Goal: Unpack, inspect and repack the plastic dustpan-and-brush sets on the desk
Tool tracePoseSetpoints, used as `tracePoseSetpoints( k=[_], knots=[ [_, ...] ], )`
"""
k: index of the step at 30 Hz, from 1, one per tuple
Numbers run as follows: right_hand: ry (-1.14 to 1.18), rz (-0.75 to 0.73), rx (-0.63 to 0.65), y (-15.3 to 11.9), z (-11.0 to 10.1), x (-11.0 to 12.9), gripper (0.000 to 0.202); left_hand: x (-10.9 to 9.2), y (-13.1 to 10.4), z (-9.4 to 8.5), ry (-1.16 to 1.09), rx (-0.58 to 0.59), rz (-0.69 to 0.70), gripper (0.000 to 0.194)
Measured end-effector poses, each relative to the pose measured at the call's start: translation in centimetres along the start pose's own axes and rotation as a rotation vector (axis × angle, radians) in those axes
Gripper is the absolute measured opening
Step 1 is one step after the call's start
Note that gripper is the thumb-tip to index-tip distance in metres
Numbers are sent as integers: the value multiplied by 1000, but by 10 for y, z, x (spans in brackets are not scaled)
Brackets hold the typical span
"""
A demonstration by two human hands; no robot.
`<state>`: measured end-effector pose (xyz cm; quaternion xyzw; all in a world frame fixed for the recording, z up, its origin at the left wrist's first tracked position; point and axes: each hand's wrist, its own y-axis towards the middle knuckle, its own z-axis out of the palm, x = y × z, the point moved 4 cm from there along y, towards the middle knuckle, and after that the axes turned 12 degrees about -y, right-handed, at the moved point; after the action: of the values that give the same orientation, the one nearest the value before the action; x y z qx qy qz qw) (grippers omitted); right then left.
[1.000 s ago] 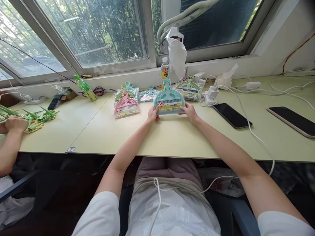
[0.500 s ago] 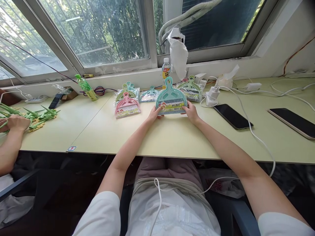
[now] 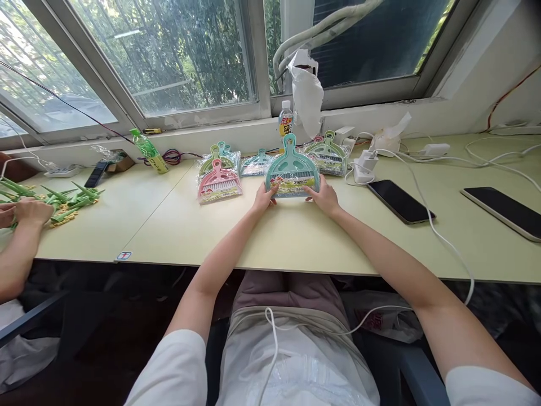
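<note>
A teal dustpan set [image 3: 292, 164] in clear wrapping, with a yellow-green label, stands upright between my hands over the table. My left hand [image 3: 265, 198] grips its lower left corner, thumb on the front. At the lower right corner, my right hand [image 3: 323, 196] holds it the same way. Left of it lie a pink dustpan set [image 3: 218, 183] and a green one [image 3: 210, 162] overlapping behind. Another teal set [image 3: 256, 163] lies behind my left hand, and a green set [image 3: 328, 154] is at the back right.
Two phones [image 3: 400, 201] and a white charger [image 3: 364, 167] with cables are on the right. A green bottle [image 3: 149, 151] leans at the back left; another bottle [image 3: 285, 119] stands by the window. Another person's hands [image 3: 31, 211] hold green stems at the far left.
The held teal dustpan set has shifted slightly left and is turned a little. My right hand has moved slightly left with it.
</note>
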<state>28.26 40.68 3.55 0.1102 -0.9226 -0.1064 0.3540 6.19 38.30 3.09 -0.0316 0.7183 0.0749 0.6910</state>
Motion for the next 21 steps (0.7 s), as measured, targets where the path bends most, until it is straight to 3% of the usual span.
tracePoseSetpoints(
  k=[6,21],
  knots=[
    [158,12,-15,1,0,-2,76,6,3,0,31,2,-15,17],
    [433,71,40,7,13,-13,56,5,4,0,69,-45,147,18]
  ],
)
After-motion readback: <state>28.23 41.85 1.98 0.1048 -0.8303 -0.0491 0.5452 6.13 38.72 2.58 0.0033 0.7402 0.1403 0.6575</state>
